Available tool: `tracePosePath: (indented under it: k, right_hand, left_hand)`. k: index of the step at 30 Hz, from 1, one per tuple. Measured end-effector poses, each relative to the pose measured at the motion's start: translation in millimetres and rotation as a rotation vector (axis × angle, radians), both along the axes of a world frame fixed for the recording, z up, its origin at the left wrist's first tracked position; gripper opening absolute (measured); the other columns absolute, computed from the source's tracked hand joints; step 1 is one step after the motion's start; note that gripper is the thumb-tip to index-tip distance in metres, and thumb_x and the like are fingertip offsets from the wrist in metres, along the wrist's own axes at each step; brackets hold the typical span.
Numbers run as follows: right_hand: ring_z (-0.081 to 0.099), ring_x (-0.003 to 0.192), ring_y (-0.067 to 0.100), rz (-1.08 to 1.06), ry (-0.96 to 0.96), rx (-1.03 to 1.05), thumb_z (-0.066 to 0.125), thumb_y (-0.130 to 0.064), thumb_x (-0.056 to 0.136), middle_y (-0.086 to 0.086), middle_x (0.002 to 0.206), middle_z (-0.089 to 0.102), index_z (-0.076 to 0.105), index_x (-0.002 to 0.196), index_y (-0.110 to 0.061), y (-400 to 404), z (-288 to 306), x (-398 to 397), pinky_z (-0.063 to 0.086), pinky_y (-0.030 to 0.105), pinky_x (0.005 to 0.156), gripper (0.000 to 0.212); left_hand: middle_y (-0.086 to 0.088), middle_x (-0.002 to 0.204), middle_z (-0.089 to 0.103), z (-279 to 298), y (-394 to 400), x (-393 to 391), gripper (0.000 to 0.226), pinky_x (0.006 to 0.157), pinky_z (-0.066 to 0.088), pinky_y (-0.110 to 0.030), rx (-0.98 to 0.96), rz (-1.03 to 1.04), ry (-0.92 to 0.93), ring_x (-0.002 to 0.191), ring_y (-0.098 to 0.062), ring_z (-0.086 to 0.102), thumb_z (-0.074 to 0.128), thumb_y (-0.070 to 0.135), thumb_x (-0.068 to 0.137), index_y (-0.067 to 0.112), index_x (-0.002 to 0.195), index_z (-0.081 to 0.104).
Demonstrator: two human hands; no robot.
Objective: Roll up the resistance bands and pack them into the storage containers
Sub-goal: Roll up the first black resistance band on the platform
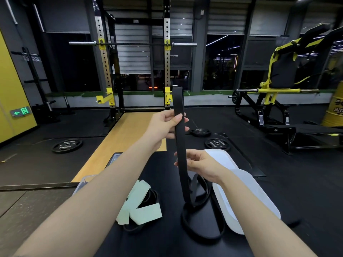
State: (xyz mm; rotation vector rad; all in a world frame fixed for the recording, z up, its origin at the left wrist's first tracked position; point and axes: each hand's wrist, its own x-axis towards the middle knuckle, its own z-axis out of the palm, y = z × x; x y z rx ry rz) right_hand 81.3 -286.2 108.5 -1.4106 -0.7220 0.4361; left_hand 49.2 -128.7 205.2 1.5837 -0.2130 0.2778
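A long black resistance band (179, 138) stands upright between my hands, its top end reaching above my fingers. My left hand (165, 127) pinches it near the top. My right hand (196, 164) grips it lower down. The band's lower part lies in loose loops (196, 219) on the black bench top. A pale green band (137, 204) lies folded to the left, over another black band (148, 198). White translucent container lids (246, 197) lie to the right, under my right forearm. A clear container (87, 179) shows partly behind my left forearm.
The black padded surface (163, 175) holds everything. Beyond it are a wooden lifting platform (126, 134), a squat rack (105, 71) with a barbell, weight plates (66, 145) on the floor, and a yellow-and-black machine (278, 86) at the right.
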Motion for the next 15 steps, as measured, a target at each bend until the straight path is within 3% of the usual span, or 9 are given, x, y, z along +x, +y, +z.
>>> tracePosePath:
  k: [3,8,10,12,15]
  right_hand:
    - [0.065,0.094,0.021,0.019,-0.043,-0.083,0.061,-0.002,0.088,0.007,0.098,0.07,0.066,0.101,-0.01,-0.3,-1.2,-2.0,0.052,0.033,0.089,0.016]
    - [0.061,0.088,0.029,-0.068,-0.097,-0.234,0.061,0.001,0.088,0.019,0.091,0.062,0.06,0.084,-0.008,2.3,-3.8,-2.8,0.052,0.043,0.091,0.01]
    - [0.062,0.073,0.024,-0.237,-0.143,-0.282,0.069,-0.004,0.084,0.012,0.075,0.062,0.057,0.071,-0.011,7.1,-5.2,-3.7,0.057,0.045,0.08,0.019]
    - [0.059,0.059,0.017,-0.383,-0.219,-0.35,0.075,-0.012,0.079,-0.001,0.06,0.057,0.053,0.062,-0.015,12.6,-3.2,-8.5,0.057,0.036,0.064,0.028]
    - [0.053,0.05,0.012,-0.469,-0.331,-0.408,0.075,-0.017,0.077,-0.004,0.056,0.049,0.047,0.059,-0.014,22.0,3.8,-19.7,0.059,0.037,0.055,0.034]
  left_hand:
    - [0.0,0.091,0.071,0.4,3.2,-2.7,0.02,0.062,0.059,-0.029,0.015,0.008,0.005,0.075,-0.016,0.072,0.053,0.016,0.094,0.01,0.112,0.062]
    - [-0.001,0.094,0.07,3.1,9.9,-8.5,0.022,0.057,0.057,-0.025,-0.001,0.022,0.009,0.073,-0.014,0.072,0.051,0.016,0.095,0.009,0.114,0.06]
    - [-0.001,0.093,0.07,3.0,11.0,-10.3,0.021,0.058,0.058,-0.026,-0.013,0.036,0.018,0.072,-0.013,0.072,0.051,0.016,0.096,0.008,0.114,0.06]
    - [-0.001,0.092,0.07,2.4,12.3,-11.9,0.021,0.062,0.059,-0.028,-0.009,0.053,0.02,0.07,-0.012,0.071,0.051,0.015,0.096,0.009,0.113,0.06]
    - [0.001,0.091,0.07,4.0,15.3,-13.6,0.019,0.065,0.059,-0.028,0.019,0.075,0.002,0.07,-0.01,0.071,0.051,0.015,0.096,0.011,0.112,0.061]
